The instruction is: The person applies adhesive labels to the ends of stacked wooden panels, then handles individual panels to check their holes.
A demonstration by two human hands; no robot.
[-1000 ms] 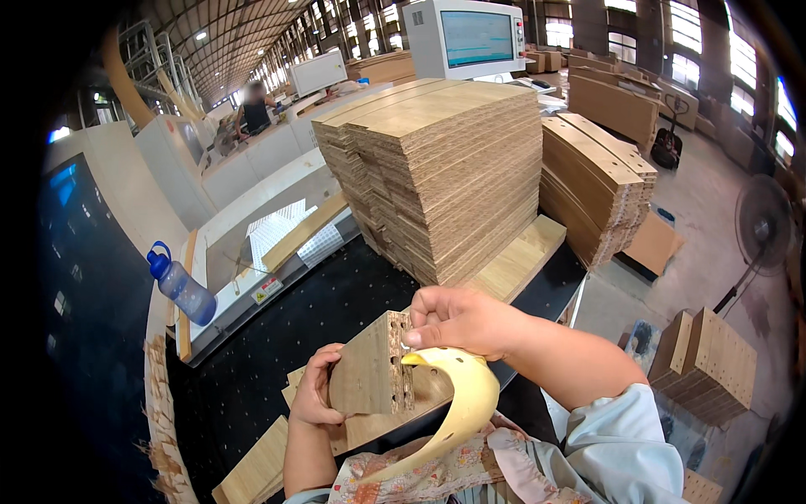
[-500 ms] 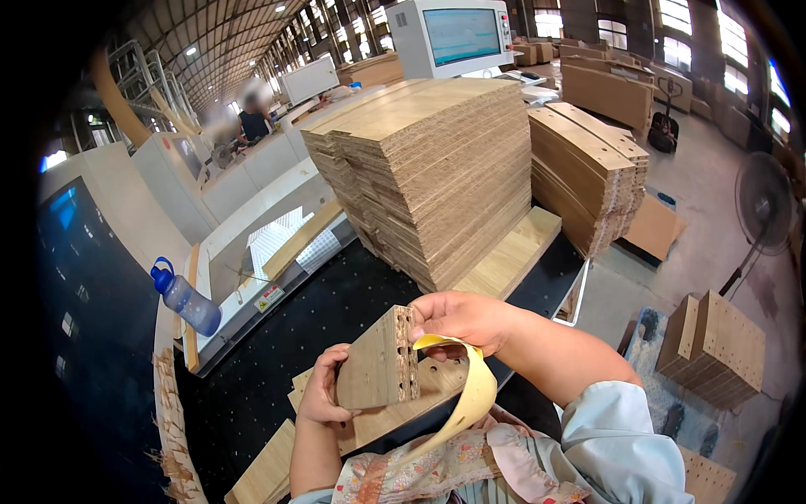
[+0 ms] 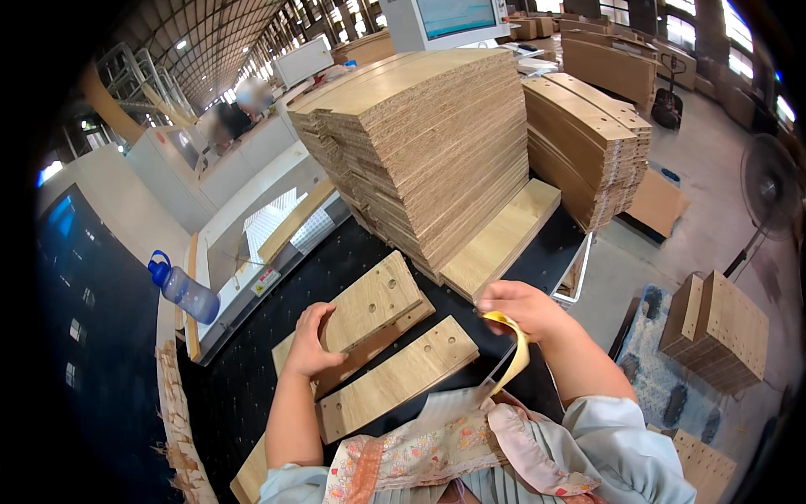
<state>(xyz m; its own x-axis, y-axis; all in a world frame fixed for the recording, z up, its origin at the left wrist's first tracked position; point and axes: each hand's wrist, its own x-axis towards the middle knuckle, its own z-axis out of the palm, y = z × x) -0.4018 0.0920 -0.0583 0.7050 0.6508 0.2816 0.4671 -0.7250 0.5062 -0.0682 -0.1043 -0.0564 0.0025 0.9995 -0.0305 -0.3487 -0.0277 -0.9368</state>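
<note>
My left hand is closed over the near end of a drilled wooden board, thumb on one long edge and fingers on the other. That board lies over another board, which shows along its edge. Nearer me rests a separate board with holes. My right hand pinches a curled yellow strip that hangs toward my apron. Its fingertips are by the corner of a pale board at the foot of the tall stack; whether they touch it I cannot tell.
A tall stack of boards rises on the black, dotted tabletop, with another stack to its right. A blue-capped bottle stands at left. On the right are a floor stack and a fan.
The board held up between both hands has come down flat on the boards on the table. My right hand has moved off it to the right, carrying the yellow strip.
</note>
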